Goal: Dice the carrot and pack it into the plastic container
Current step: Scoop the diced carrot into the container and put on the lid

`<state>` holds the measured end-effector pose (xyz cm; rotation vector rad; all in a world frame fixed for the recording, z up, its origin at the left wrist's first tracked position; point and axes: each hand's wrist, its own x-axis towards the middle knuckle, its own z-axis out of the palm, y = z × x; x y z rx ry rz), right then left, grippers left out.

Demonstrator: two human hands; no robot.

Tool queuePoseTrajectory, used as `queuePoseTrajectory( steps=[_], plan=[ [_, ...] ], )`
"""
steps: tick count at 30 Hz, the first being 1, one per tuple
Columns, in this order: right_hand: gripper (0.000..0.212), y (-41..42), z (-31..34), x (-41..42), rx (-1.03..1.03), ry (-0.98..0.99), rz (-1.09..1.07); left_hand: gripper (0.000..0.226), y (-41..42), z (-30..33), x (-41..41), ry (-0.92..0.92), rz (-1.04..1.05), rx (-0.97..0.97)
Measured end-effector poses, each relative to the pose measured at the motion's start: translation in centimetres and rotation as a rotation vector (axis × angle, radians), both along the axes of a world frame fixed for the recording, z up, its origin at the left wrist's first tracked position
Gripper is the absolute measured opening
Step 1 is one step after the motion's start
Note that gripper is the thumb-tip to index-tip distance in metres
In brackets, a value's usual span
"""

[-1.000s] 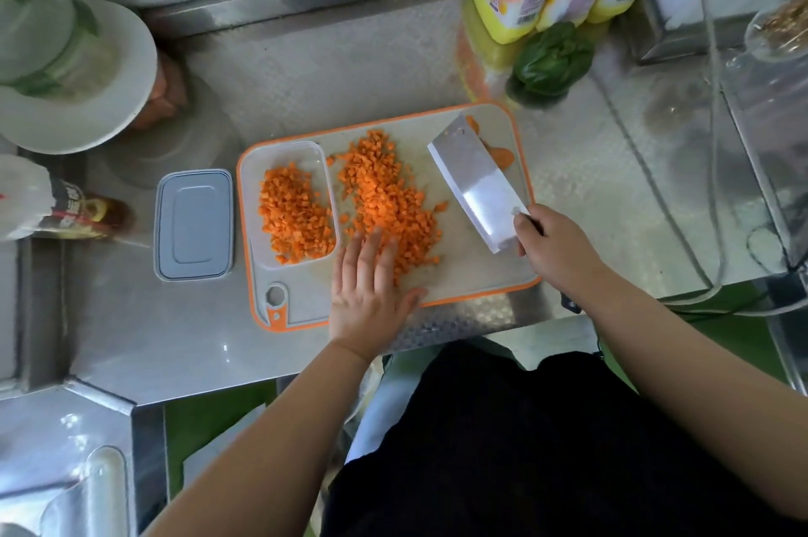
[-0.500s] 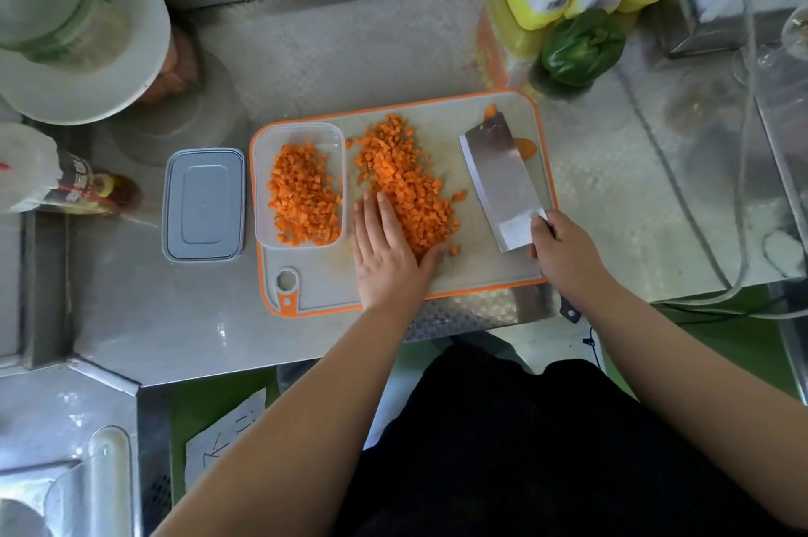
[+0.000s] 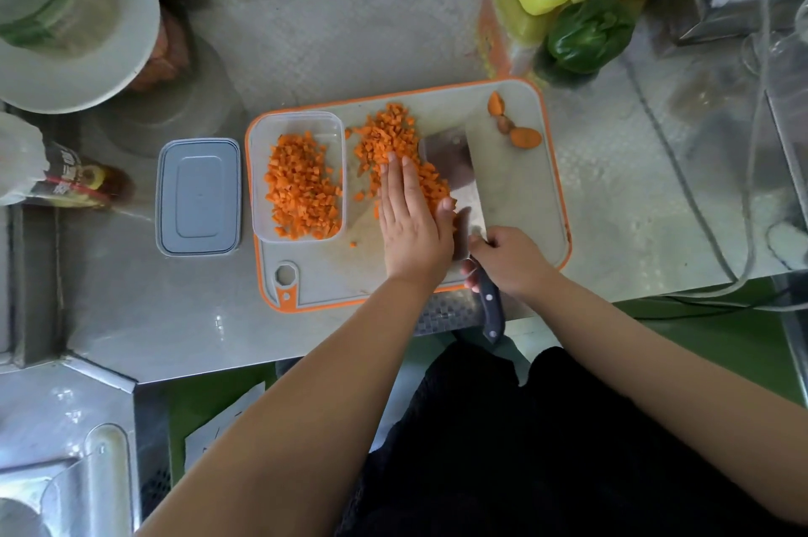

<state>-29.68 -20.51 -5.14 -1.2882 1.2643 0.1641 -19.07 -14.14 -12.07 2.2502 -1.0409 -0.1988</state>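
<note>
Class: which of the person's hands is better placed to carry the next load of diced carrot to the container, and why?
Right hand: it grips the cleaver, blade beside the diced carrot. Left hand lies flat, merely pushing.

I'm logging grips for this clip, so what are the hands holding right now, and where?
The right hand grips the cleaver by its dark handle. The left hand holds nothing; its flat fingers press on the diced carrot pile.

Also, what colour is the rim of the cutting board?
Orange; the cutting board itself is pale grey-white. The head view shows it clearly.
</note>
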Motion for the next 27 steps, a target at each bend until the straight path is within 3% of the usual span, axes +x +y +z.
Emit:
queuePoseTrajectory(
  steps=[5, 8, 12, 19, 24, 27],
  plan=[
    [0.027, -0.3, 0.3, 0.6, 0.147, -0.068, -0.072, 0.083, 0.2, 0.9, 0.3, 0.174, -0.065, -0.067],
    [0.022, -0.8, 0.5, 0.4, 0.272, -0.092, -0.186, 0.076, 0.8, 1.9, 1.0, 0.222, -0.136, -0.083],
    [0.022, -1.8, 0.8, -0.5, 0.352, -0.131, -0.231, 0.051, 1.8, 2.7, 2.6, 0.143, -0.185, -0.145],
    [0.023, -2.8, 2.6, -1.2, 0.266, -0.134, -0.199, 0.037, 3.2, 5.0, 4.6, -0.010, -0.290, -0.242],
    [0.020, -2.5, 4.3, 1.1, 0.223, -0.144, -0.113, 0.050, 3.3, 6.6, 5.7, -0.268, -0.539, -0.214],
    [0.024, -1.7, 5.0, 3.7, 0.219, -0.169, -0.063, 0.053, 3.7, 7.0, 7.0, -0.310, -0.567, -0.137]
  ],
)
